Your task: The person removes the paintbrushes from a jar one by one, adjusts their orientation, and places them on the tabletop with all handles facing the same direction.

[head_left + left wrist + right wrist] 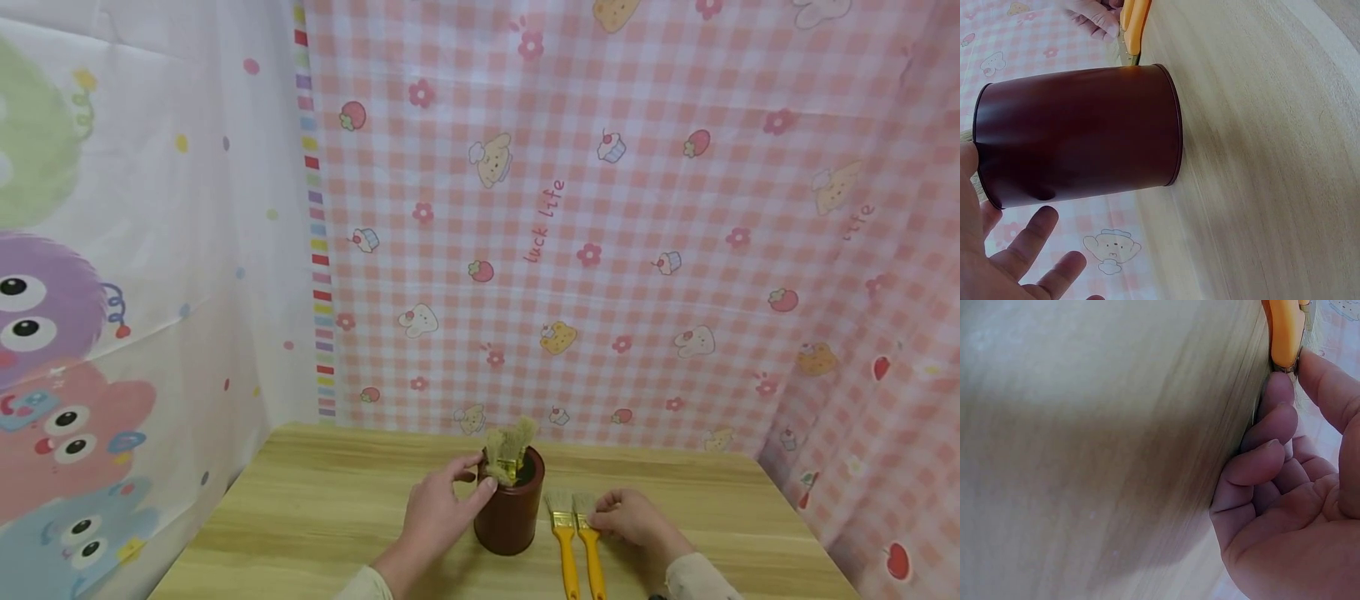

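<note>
A dark brown cylindrical holder (506,527) stands upright on the table, with paintbrushes (514,443) inside, bristles up. My left hand (438,510) holds the holder's rim from the left between thumb and index finger; in the left wrist view its other fingers spread beside the brown wall (1079,134). Two flat paintbrushes with yellow handles lie side by side to the right, bristles toward the back. My right hand (637,521) pinches the right paintbrush (592,558) near its metal ferrule. The left paintbrush (567,558) lies untouched between it and the holder.
The wood-grain table (315,517) reaches back to a pink checked curtain (585,200). A white cartoon-printed sheet (202,250) hangs at the left, and more pink cloth (892,433) at the right. Part of a small dark object (657,597) shows at the bottom edge.
</note>
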A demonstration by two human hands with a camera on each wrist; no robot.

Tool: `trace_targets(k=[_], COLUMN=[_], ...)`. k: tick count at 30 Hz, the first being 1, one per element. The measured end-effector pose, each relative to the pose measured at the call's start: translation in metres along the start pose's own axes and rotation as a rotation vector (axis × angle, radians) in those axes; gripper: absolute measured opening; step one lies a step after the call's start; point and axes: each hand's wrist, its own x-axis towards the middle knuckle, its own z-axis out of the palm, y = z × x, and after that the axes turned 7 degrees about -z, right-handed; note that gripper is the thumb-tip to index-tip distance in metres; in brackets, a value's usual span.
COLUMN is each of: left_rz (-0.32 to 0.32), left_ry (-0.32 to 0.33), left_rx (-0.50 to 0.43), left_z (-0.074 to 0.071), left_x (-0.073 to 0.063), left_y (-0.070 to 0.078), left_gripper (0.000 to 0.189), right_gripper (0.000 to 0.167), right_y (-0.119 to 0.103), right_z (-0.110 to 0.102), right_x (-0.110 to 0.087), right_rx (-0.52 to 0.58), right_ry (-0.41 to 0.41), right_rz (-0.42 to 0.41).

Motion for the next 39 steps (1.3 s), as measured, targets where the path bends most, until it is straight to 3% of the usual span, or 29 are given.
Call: trace_targets(k=[11, 19, 23, 29, 39], left_rz=[0.007, 0.0, -0.004, -0.004, 0.002], left_ry=[-0.006, -0.014, -0.005, 0.0, 0.002], left_rx=[0.002, 0.011, 0.015, 0.017, 0.009], left_z=[0.0, 0.0, 0.0, 0.001, 0.0], left_x=[0.0, 0.0, 0.0, 0.0, 0.002], left_y=[0.0, 0.001, 0.001, 0.001, 0.0], left_gripper=[0.053, 0.053, 0.053, 0.052, 0.052], right_gripper=[0.022, 0.029, 0.028, 0.037, 0.048], right_y=[0.002, 0.004, -0.001, -0.032, -0.098], right_z=[0.003, -0.003, -0.005, -0.011, 0.0], right_x=[0.002, -0.003, -0.001, 0.003, 0.002], right_rx=[0.0, 0.014, 0.001, 0.038, 0.153], right_ry=[0.037, 0.001, 0.046, 0.093, -0.039], right_rz=[-0.025, -0.041, -0.054, -0.153, -0.319])
